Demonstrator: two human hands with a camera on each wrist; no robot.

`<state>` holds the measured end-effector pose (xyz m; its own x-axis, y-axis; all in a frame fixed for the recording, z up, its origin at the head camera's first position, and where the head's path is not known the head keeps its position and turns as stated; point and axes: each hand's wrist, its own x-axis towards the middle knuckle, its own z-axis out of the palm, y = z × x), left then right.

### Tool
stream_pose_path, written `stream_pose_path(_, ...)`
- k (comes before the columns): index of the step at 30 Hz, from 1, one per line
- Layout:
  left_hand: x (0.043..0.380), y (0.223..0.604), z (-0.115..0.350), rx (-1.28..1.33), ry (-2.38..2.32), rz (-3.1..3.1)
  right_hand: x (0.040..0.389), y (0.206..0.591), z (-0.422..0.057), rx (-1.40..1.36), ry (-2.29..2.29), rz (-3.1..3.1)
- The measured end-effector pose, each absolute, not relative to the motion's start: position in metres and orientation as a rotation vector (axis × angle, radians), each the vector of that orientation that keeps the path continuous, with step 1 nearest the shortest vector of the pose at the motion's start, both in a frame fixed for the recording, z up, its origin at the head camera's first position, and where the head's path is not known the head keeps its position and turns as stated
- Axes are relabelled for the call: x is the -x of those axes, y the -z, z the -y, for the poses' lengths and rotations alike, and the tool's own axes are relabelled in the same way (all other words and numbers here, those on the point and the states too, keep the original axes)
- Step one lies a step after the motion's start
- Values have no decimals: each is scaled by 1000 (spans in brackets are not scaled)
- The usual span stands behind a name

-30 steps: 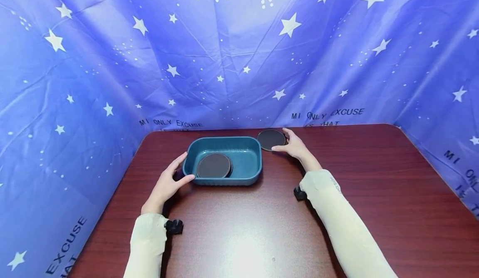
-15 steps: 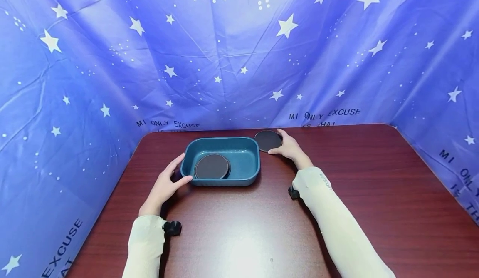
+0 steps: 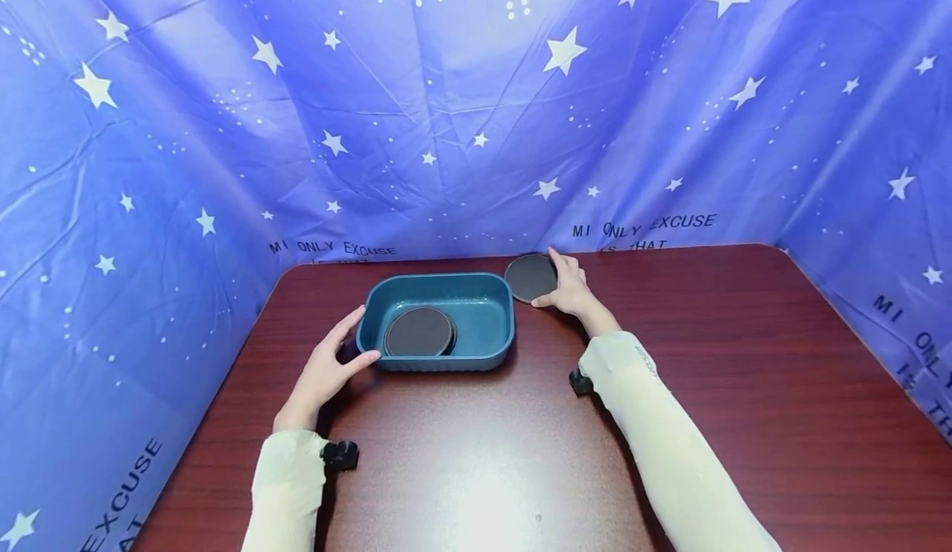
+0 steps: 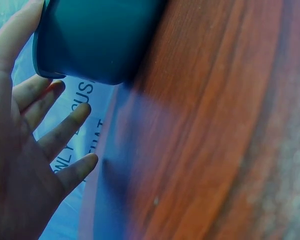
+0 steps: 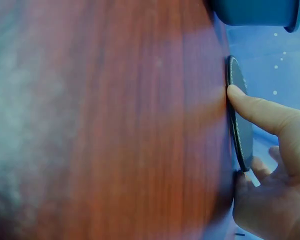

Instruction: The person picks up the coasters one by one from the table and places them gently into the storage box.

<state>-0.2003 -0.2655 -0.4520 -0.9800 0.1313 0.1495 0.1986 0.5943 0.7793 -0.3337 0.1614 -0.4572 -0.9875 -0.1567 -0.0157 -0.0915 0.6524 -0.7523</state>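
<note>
A teal, rounded rectangular box [image 3: 483, 362] stands open-topped on the table. Inside, toward its left end, lies a dark round coaster [image 3: 418, 332], with at least one more edge showing beneath it. My left hand [image 3: 323, 374] spans the box's left end, thumb at the near corner and fingers spread along the side; the left wrist view shows those fingers fairly straight. Just beyond the box's far right corner, my right hand [image 3: 573, 289] holds another dark coaster [image 3: 530, 278] between thumb and fingers. Its stitched edge shows in the right wrist view. Whether it touches the table, I cannot tell.
The reddish-brown wooden table [image 3: 714, 354] ends close behind the box and the held coaster. A blue curtain [image 3: 439, 106] with white stars hangs along the back and both sides. A small black camera [image 3: 340, 455] sits at the left wrist.
The whole head view has shifted slightly. Over the last half second the far edge of the coaster in my right hand has risen a little. My left hand stays at the box.
</note>
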Motion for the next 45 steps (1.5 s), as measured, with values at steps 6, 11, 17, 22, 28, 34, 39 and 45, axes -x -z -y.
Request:
stream_pose_path(6,199,453,266,294,1348,2736,334,458,-165,168,1309,-2791)
stream_pose_path(11,199,454,267,303,1347,2736,334,458,-172,100,1348,-2776)
stream_pose_path(17,198,453,268,290,1337,2735,331,459,-179,-2,1520,-2638)
stream_pose_path(22,197,454,268,299,1338,2729,324,459,-186,-8,1716,-2489)
stream_pose_path(28,198,455,266,288,1342,2736,317,454,-193,-91,2077,-2073)
stream_pose_path(34,200,454,265,279,1349,2739,313,440,-197,-144,2235,-1870)
stream_pose_path(39,201,453,266,287,1335,2733,309,426,-197,-136,2332,-1791)
stream_pose_path(45,201,455,267,301,1334,2723,302,409,-193,-76,2395,-1728)
